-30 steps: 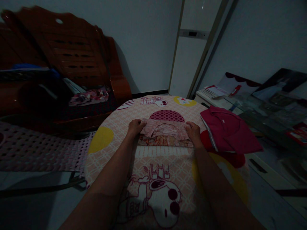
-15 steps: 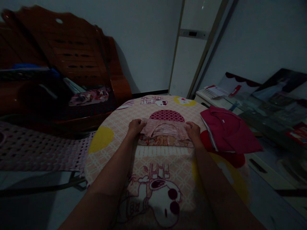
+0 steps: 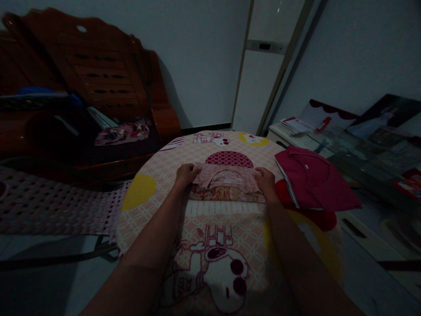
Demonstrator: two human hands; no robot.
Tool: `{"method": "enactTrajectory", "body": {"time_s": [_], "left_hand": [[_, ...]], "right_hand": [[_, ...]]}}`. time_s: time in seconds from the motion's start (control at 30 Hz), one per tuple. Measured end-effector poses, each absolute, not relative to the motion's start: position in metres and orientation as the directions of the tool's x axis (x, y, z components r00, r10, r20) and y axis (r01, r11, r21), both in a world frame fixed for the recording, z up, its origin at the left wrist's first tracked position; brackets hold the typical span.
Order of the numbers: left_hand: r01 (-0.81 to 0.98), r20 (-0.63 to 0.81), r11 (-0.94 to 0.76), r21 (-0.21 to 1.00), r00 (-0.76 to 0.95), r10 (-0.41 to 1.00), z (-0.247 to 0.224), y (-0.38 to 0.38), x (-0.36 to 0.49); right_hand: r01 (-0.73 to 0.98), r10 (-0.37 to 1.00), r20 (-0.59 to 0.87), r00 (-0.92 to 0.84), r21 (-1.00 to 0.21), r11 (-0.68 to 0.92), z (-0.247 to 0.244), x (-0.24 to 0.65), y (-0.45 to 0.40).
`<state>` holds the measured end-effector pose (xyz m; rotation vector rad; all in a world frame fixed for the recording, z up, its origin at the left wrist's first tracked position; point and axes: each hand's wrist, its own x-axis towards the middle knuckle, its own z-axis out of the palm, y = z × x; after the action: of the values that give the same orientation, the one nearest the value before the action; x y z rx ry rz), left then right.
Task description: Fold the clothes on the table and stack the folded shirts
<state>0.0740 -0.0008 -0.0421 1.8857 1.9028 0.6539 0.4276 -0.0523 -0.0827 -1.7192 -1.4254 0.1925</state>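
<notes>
Dim room, counter w/ cartoon cloth. Left hand & right hand each closed on garment ends, mid-fold; I judge next: bring the fold over evenly.

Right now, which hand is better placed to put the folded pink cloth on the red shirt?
Probably the right hand. It grips the pink cloth's right end, beside the red shirt. The left hand holds the far end and would have to cross over.
</notes>
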Motion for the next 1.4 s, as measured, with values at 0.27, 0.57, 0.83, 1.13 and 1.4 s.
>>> {"method": "enactTrajectory", "body": {"time_s": [0.27, 0.57, 0.83, 1.13, 1.4], "left_hand": [[0.809, 0.051, -0.007, 0.588, -0.028, 0.998, -0.0411, -0.0021, 0.0743], [0.815, 0.045, -0.007, 0.579, -0.023, 0.999, -0.0403, -0.0028, 0.0749], [0.820, 0.060, -0.010, 0.573, -0.030, 0.998, -0.0404, -0.0022, 0.0748], [0.813, 0.079, -0.028, 0.581, -0.022, 0.997, -0.0433, -0.0015, 0.0736], [0.804, 0.073, -0.024, 0.595, -0.024, 0.997, -0.0417, -0.0017, 0.0738]], "right_hand": [[0.735, 0.856, 0.407, 0.320, -0.677, 0.047, -0.0847, 0.4290, -0.0514], [0.723, 0.861, 0.396, 0.319, -0.690, 0.049, -0.0834, 0.4273, -0.0517], [0.735, 0.867, 0.394, 0.306, -0.676, 0.048, -0.0824, 0.4287, -0.0523], [0.727, 0.859, 0.407, 0.310, -0.684, 0.062, -0.0821, 0.4286, -0.0526], [0.754, 0.865, 0.397, 0.306, -0.656, 0.035, -0.0804, 0.4263, -0.0547]]}}
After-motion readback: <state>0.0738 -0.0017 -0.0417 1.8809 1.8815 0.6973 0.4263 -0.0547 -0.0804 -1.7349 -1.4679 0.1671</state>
